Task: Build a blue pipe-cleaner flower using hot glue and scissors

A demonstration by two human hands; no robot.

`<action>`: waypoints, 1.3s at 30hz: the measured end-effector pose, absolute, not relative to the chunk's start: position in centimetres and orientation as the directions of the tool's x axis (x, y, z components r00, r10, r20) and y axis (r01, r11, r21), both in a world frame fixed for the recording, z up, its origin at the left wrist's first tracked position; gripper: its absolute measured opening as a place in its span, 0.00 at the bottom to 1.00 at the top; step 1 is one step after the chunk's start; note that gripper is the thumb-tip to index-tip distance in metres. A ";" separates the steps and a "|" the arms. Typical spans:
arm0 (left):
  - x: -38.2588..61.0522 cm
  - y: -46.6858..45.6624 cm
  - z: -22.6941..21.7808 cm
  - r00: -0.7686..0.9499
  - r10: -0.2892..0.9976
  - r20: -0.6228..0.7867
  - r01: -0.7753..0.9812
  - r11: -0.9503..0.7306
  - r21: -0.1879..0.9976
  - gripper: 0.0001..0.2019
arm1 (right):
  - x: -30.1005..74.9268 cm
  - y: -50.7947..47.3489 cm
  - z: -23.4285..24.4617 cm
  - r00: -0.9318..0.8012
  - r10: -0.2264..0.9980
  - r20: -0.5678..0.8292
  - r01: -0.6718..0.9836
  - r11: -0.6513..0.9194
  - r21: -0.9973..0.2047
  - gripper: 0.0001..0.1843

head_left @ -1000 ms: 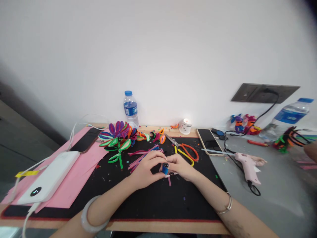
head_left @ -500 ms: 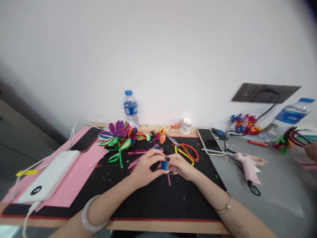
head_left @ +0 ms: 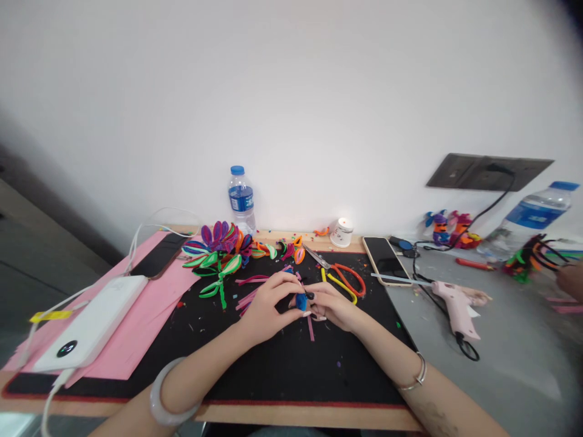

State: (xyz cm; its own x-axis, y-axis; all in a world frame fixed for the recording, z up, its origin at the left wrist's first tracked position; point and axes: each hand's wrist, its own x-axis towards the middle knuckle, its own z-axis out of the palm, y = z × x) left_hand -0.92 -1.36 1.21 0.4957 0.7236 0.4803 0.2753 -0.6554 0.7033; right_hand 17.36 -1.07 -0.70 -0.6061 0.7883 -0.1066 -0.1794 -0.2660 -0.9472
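Note:
Between my two hands is a small fuzzy blue piece (head_left: 301,301), which looks like coiled pipe cleaner. My left hand (head_left: 272,306) pinches it between thumb and fingers from the left. From the right, the fingertips of my right hand (head_left: 330,305) close on the same piece, partly hiding it. Beneath and behind the hands, pink pipe cleaners (head_left: 248,298) lie on the black mat (head_left: 282,370). Scissors (head_left: 348,279) with orange and yellow handles rest just beyond my right hand. A pipe-cleaner flower (head_left: 221,261) with green leaves lies to the left.
Pink sheets (head_left: 150,321) carry a white power bank (head_left: 93,321) and a dark phone (head_left: 159,255). A water bottle (head_left: 241,200) and paper cup (head_left: 341,232) stand by the wall. Rightward are another phone (head_left: 387,260), a pink glue gun (head_left: 455,306) and another person's hand (head_left: 570,280).
My fingers have shifted slightly around the blue piece, which has turned a little. Both arms stay in nearly the same place. The other person's hand at the right edge has moved slightly.

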 end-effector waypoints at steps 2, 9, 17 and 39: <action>-0.9 -1.3 1.1 0.493 0.719 0.489 0.275 -0.662 0.697 0.11 | 17.4 -1.0 -0.8 -0.610 0.786 -0.101 -0.185 -0.265 -0.946 0.16; -0.9 -1.4 0.9 0.484 0.718 0.500 0.288 -0.670 0.684 0.11 | 17.4 -0.9 -0.9 -0.621 0.778 -0.096 -0.198 -0.275 -0.941 0.17; -0.9 -1.2 0.9 0.483 0.715 0.506 0.290 -0.676 0.678 0.10 | 17.4 -0.9 -0.9 -0.618 0.781 -0.090 -0.205 -0.270 -0.941 0.16; -0.8 -1.4 0.8 0.459 0.721 0.519 0.288 -0.673 0.681 0.10 | 17.5 -0.9 -0.7 -0.623 0.774 -0.109 -0.177 -0.276 -0.945 0.16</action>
State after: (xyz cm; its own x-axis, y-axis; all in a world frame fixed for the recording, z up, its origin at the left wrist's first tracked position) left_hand -0.85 -1.43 0.80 0.4587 0.7214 0.5188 0.2881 -0.6731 0.6812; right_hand 17.46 -0.92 -0.65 -0.6231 0.7744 -0.1093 -0.1769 -0.2757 -0.9448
